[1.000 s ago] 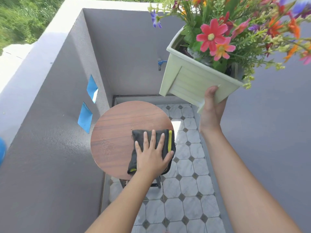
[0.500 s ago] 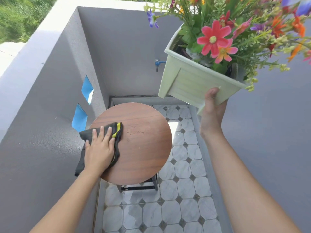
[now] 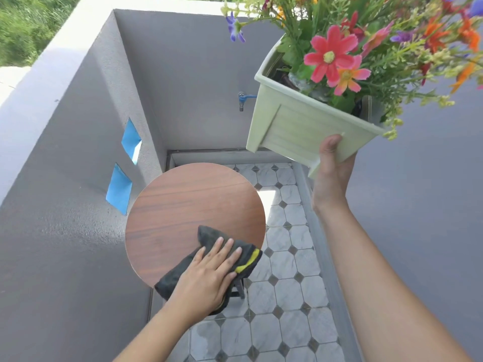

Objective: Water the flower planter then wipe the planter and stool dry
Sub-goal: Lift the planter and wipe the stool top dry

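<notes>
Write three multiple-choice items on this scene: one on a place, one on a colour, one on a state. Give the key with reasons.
1. Where on the stool is the cloth?
A. far edge
B. near right edge
C. centre

2. What colour is the cloth's stripe?
A. yellow
B. red
C. white

3. How is the planter held?
A. standing on the stool
C. on the floor
B. lifted in the right hand

Key: 1 B, the cloth overhangs the near right rim under the left hand. 2 A, a yellow band shows by the fingertips. 3 B, the hand grips its lower corner, clear of the stool.
</notes>
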Demonstrator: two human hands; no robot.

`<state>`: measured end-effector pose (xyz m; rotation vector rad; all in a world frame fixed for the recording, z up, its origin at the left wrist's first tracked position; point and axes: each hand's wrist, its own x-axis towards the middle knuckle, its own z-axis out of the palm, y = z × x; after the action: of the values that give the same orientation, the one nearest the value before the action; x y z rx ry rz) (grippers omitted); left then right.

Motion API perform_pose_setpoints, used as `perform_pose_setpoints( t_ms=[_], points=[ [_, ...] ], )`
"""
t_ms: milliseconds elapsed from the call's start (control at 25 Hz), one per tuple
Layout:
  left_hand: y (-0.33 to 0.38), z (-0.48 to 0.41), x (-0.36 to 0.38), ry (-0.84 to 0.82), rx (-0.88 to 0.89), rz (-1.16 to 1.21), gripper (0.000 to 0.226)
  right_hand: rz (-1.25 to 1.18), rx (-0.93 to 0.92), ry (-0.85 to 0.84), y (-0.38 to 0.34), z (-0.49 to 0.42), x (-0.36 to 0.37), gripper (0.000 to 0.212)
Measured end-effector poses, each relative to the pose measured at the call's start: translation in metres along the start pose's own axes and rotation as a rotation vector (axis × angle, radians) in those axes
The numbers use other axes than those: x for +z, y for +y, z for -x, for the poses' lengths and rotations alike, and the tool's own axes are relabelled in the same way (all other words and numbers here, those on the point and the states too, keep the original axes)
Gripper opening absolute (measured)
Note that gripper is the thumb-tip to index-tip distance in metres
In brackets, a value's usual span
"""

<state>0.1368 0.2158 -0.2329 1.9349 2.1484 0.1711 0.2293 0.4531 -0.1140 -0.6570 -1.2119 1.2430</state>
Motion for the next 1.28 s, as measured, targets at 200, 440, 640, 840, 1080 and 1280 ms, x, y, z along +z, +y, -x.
perform_pose_setpoints(
  t_ms=[200, 440, 640, 840, 1080, 1280],
  points=[
    [-0.072, 0.008, -0.011, 0.095, -0.257, 0.078, 0.057, 0.001, -0.008, -0.001, 0.007, -0.005, -0.003, 0.021],
    [-0.138, -0.109, -0.032, 0.194, -0.523, 0.075, 0.046, -0.009, 0.022, -0.032, 0.011, 0.002, 0.003, 0.021],
    [-0.069, -0.166, -0.028, 0.035, -0.044, 0.028, 0.047, -0.002, 0.041, -0.013, 0.017, 0.001, 0.003, 0.025],
    [-0.023, -0.052, -0.014, -0.126, 0.458, -0.065, 0.05, 0.034, 0.033, -0.008, 0.016, 0.007, 0.003, 0.035],
    [-0.108, 0.033, -0.028, -0.011, 0.196, -0.04, 0.058, 0.051, 0.052, -0.012, 0.013, 0.009, 0.002, 0.036],
    [-0.164, -0.064, -0.044, 0.118, -0.207, 0.094, 0.047, 0.008, 0.046, -0.016, 0.008, 0.013, 0.006, 0.054]
  ],
)
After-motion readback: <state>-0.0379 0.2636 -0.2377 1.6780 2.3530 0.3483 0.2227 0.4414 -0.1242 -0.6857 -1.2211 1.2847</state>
